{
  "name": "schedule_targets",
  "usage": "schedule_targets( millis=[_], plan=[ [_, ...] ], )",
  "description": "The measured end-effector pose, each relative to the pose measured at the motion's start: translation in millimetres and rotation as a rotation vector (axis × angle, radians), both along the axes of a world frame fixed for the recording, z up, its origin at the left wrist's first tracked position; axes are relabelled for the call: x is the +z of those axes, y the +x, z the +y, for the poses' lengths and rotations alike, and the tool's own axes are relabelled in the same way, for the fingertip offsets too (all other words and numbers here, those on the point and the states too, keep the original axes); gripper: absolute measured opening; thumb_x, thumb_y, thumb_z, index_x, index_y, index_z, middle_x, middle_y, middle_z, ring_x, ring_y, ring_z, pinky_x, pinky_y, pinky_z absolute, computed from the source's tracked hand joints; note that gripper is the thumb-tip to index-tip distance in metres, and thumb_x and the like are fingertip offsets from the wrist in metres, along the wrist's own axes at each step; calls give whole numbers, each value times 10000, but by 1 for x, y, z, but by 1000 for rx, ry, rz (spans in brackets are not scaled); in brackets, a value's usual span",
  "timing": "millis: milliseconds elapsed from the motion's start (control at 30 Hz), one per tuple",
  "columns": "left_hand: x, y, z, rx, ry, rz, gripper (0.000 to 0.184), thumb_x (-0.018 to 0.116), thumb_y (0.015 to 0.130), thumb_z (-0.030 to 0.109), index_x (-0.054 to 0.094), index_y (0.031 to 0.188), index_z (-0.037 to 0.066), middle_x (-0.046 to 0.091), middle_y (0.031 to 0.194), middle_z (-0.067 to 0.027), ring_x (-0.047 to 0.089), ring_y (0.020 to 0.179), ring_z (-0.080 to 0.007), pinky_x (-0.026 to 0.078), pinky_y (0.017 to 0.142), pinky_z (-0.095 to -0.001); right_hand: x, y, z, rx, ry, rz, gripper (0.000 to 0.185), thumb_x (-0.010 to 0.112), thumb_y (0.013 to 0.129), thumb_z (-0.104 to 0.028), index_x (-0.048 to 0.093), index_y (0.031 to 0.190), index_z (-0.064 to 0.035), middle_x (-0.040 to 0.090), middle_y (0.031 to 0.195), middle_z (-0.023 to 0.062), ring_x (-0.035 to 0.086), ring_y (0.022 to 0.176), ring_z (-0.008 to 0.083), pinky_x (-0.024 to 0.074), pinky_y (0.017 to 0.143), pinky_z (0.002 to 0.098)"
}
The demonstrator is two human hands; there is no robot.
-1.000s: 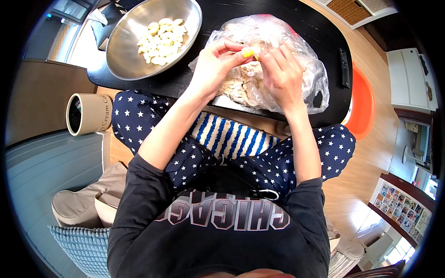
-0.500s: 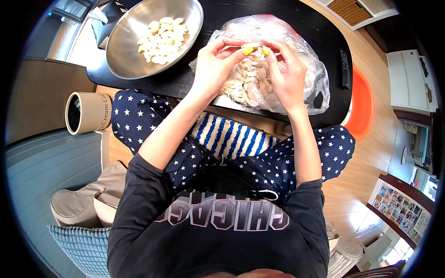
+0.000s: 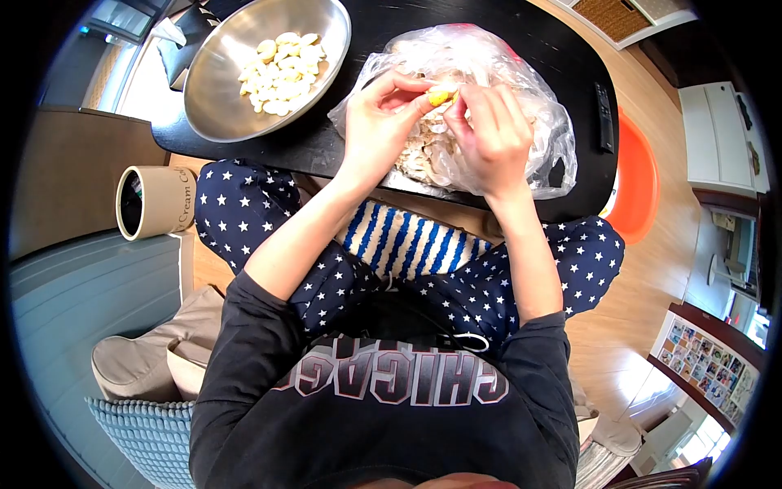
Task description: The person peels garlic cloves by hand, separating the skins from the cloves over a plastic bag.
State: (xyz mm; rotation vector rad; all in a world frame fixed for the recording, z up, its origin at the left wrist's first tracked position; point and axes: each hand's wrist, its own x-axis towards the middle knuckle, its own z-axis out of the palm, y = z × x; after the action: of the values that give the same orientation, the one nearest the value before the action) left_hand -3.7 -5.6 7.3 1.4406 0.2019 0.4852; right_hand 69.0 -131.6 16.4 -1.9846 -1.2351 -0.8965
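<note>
A pale garlic clove is pinched at the fingertips of my left hand, its thumb carrying a yellow nail. My right hand meets it from the other side, with curled fingers and the thumb pressed against the clove; its fingertips partly hide the contact. Beneath both hands lies a clear plastic bag, spread out and holding a heap of dry garlic skins. Left of my hands, a tilted steel bowl contains several peeled cloves.
The black table carries a remote control near its right edge. An orange round seat stands beyond that edge. A cream bin sits left, and a striped blue-white mat lies below the table's front edge.
My right hand has turned, its fingers curling in over the clove, and its yellow thumbnail is now hidden. The left hand keeps its pinch. The view has shifted slightly.
</note>
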Motion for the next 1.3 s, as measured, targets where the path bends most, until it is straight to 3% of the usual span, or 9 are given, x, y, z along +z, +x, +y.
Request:
schedule_targets(
  millis=[167, 300, 500, 633, 767, 833, 967, 1100, 1300],
  plan=[
    [3, -5, -14, 115, -79, -49, 112, 638, 773, -16, 605, 878, -34, 635, 850, -67, 586, 799, -71, 472, 693, -178, -1, -3, 2, -45, -80, -149, 165, 648, 648, -108, 560, 768, -36, 546, 702, 55, 532, 653, 185, 457, 554, 276],
    [-7, -3, -19, 214, 34, -139, 112, 642, 773, -16, 598, 874, -40, 618, 866, -77, 584, 804, -80, 479, 704, -186, -1, -8, 7, -15, 10, 0, 147, 654, 640, -64, 557, 746, -31, 530, 672, 65, 528, 637, 201, 449, 546, 270],
    [-3, -1, -9, 85, -133, -240, 116, 638, 779, -15, 586, 879, -38, 613, 885, -87, 585, 841, -98, 477, 779, -217, 7, -3, 3, 204, 340, 1017, 117, 661, 745, -52, 595, 817, 12, 607, 679, 6, 525, 622, 24, 424, 581, 170],
    [-5, 3, 4, -79, -213, -262, 160, 635, 788, 6, 569, 929, -31, 614, 924, -105, 591, 893, -132, 473, 818, -245, 0, 5, -2, 365, 354, 1366, 122, 581, 833, -108, 614, 853, 8, 613, 686, 17, 528, 599, 47, 410, 544, 185],
    [-3, 4, 7, -121, -166, -169, 210, 596, 829, 58, 523, 1013, -14, 557, 1057, -129, 585, 943, -187, 469, 854, -302, -8, 11, -5, 248, 266, 1181, 116, 576, 835, -109, 615, 866, -5, 618, 685, 29, 534, 587, 62, 405, 528, 204],
    [-1, 4, 6, -134, -201, -183, 220, 596, 827, 51, 523, 1024, -12, 559, 1054, -125, 582, 949, -185, 465, 862, -301, -3, 14, -9, 79, -6, 883, 103, 578, 830, -100, 614, 881, -18, 619, 682, 30, 543, 590, 70, 413, 534, 219],
    [-1, 6, 8, -90, -54, -214, 214, 595, 817, 19, 530, 1018, -15, 559, 1057, -115, 559, 994, -175, 450, 888, -291, 9, 10, -8, 87, 20, 857, 103, 582, 823, -85, 616, 901, -26, 629, 714, 24, 572, 643, 74, 437, 576, 217],
    [-4, 8, 10, -106, 31, -236, 234, 592, 817, 16, 538, 1042, -16, 550, 1092, -116, 547, 1016, -168, 439, 900, -276, 9, 9, -5, 357, 351, 1106, 119, 591, 825, -76, 616, 926, -17, 634, 830, 41, 594, 757, 87, 463, 672, 208],
    [-2, 6, 7, -179, -212, -129, 348, 552, 864, 97, 493, 1198, 18, 519, 1181, -117, 515, 1063, -154, 403, 940, -277, 5, -1, 1, 437, 368, 1039, 125, 613, 802, -36, 607, 923, -7, 625, 886, 41, 580, 765, 81, 463, 689, 203]
  ],
)
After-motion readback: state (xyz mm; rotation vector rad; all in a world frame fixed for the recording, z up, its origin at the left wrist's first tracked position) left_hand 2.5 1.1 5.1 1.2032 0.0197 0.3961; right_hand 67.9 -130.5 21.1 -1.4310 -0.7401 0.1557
